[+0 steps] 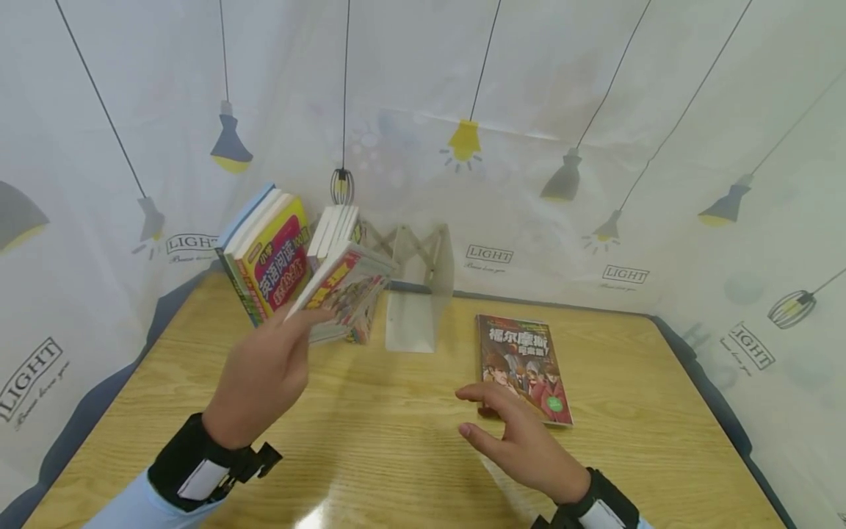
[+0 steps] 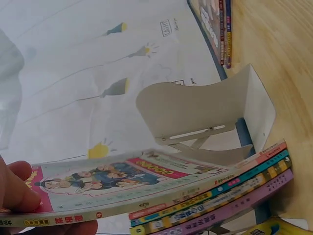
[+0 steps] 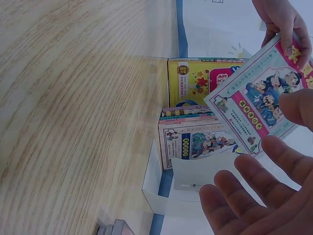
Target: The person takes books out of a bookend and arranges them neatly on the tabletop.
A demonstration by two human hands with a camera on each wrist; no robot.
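Observation:
My left hand (image 1: pixel 264 367) pinches a thin comic book (image 1: pixel 350 286) by its near edge, thumb over the cover. The book is tilted, and in the left wrist view its far end overlaps a row of thin comic books (image 2: pixel 234 191) with coloured spines. Beside that row is a white metal expanding book stand (image 1: pixel 411 323), its right end panel upright. My right hand (image 1: pixel 522 441) is held with fingers spread and nothing in them, over the near edge of a dark-covered book (image 1: pixel 518 353) lying on the table. In the right wrist view its fingers (image 3: pixel 254 181) are extended.
Thick books with a yellow cover (image 1: pixel 280 253) lean at the left of the stand. The wooden table (image 1: pixel 396 419) backs onto a pale curtain (image 1: pixel 410 59) printed with hanging lamps. A dark blue strip (image 1: pixel 707 389) runs along the table's edges.

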